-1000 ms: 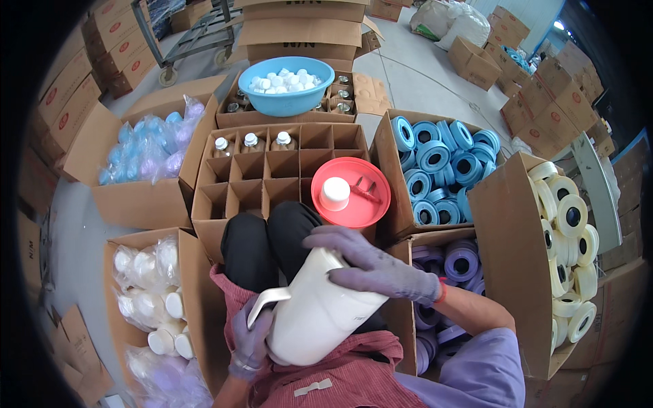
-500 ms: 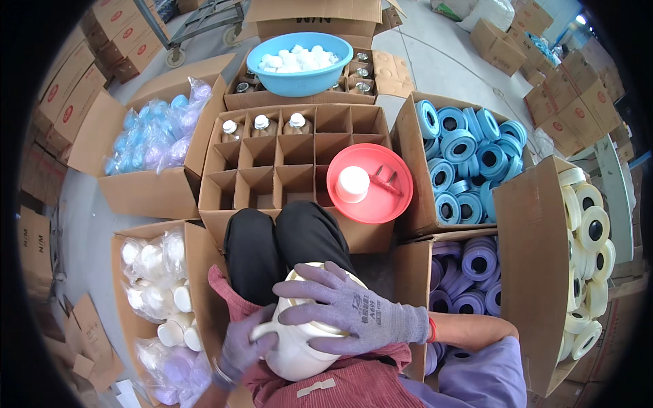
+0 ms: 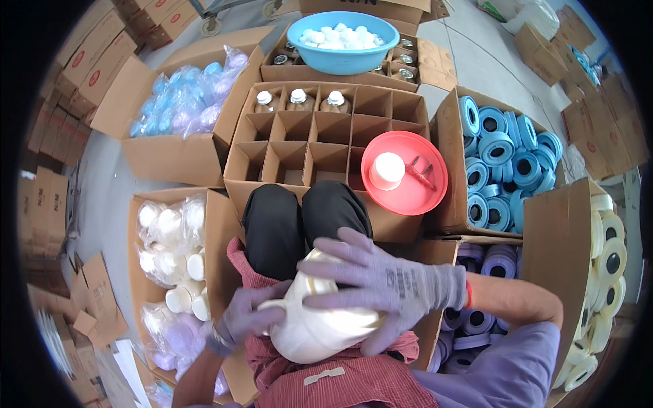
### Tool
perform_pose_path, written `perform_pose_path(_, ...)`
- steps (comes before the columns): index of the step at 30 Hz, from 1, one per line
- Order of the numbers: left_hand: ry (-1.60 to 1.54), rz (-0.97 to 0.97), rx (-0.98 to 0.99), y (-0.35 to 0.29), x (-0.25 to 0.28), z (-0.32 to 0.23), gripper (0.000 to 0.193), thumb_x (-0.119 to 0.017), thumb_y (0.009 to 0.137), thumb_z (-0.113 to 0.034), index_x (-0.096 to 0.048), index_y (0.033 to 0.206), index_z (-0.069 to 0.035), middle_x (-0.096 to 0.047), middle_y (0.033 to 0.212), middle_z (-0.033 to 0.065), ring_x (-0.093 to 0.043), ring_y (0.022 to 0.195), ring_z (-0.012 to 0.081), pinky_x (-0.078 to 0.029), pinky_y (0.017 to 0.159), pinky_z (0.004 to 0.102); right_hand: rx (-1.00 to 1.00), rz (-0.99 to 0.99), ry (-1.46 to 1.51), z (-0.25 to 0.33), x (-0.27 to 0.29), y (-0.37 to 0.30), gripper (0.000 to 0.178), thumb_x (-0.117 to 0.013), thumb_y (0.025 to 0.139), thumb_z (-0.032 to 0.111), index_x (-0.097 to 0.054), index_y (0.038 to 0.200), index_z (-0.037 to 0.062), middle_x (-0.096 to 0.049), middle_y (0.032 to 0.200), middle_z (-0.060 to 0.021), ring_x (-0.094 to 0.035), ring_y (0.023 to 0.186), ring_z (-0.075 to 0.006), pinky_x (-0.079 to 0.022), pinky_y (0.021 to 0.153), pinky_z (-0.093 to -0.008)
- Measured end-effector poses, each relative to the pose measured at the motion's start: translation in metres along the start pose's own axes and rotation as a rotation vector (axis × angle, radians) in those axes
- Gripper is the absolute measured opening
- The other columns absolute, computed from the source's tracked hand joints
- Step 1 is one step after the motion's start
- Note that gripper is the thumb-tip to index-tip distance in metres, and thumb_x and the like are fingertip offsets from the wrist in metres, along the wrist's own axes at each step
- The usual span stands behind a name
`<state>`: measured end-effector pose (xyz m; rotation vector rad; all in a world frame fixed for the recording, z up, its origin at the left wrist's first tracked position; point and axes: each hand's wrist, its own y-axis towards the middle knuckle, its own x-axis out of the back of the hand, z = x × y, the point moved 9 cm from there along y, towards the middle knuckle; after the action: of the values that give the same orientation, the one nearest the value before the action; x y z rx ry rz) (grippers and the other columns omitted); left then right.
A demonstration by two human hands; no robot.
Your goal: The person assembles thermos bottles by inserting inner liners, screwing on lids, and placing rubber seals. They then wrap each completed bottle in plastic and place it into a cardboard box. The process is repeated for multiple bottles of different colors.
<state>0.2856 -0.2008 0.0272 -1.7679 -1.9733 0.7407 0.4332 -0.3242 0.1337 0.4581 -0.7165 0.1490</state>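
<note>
A cream-white plastic jug (image 3: 299, 333) with a side handle lies tilted in my lap, on a dark red apron (image 3: 354, 387). My left hand (image 3: 248, 313), in a grey-purple glove, is closed round its handle. Across the upper side of the jug lies my right hand (image 3: 388, 275), gloved the same way, its fingers spread and gripping the body. That palm hides the jug's far end. Just beyond my knees, a red round tray (image 3: 401, 197) holds a white cap-like cup (image 3: 388, 171) and a small red-handled tool (image 3: 422, 175).
Ahead stands a divided carton (image 3: 326, 197) with three white-capped bottles in its far row. Behind it, a blue basin (image 3: 347, 62) holds white caps. Cartons with blue rings (image 3: 495, 148), purple rings (image 3: 500, 265) and cream rings (image 3: 612, 262) stand right; bagged white lids (image 3: 170, 224) lie left.
The whole scene has shifted right and slightly up in the picture as my head turned. Both hands stay on the jug, and my right hand's fingers sit a little differently on it.
</note>
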Motion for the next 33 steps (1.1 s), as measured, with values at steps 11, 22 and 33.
perform_pose_path(11, 0.216, -0.449, -0.166, -0.036, 0.0, -0.005, 0.039, -0.053, 0.092, -0.011, -0.063, 0.126, 0.005, -0.073, 0.084, 0.01, -0.066, 0.071, 0.0094, -0.054, 0.068, 0.0261, -0.1, -0.203, 0.094, 0.024, -0.02, 0.015, 0.072, -0.077, 0.072, 0.05, -0.054, 0.135, 0.0236, -0.042, 0.15, -0.0092, -0.036, 0.136, -0.0404, -0.027, 0.103, -0.0587)
perform_pose_path(22, -1.204, -0.143, -0.364, -0.021, 0.071, 0.065, 0.046, -0.037, 0.103, -0.049, -0.044, 0.067, -0.022, -0.018, 0.045, -0.0113, -0.017, 0.034, 0.0045, -0.015, 0.033, 0.0226, -0.857, -0.374, -0.725, -0.248, 0.046, -0.117, 0.075, -0.076, 0.074, 0.031, -0.047, 0.144, 0.0269, -0.04, 0.146, -0.0213, -0.042, 0.128, -0.0469, -0.038, 0.103, -0.0598)
perform_pose_path(33, -1.757, 0.324, -0.7, 0.053, 0.049, -0.051, 0.048, -0.035, 0.106, -0.046, -0.046, 0.069, -0.018, -0.022, 0.043, -0.0099, -0.018, 0.036, 0.0034, -0.019, 0.037, 0.02, -0.074, -0.596, -0.626, -0.025, 0.038, -0.026, 0.067, -0.093, 0.058, 0.041, -0.063, 0.11, 0.0132, -0.051, 0.125, -0.0241, -0.06, 0.109, -0.0403, -0.052, 0.091, -0.0512)
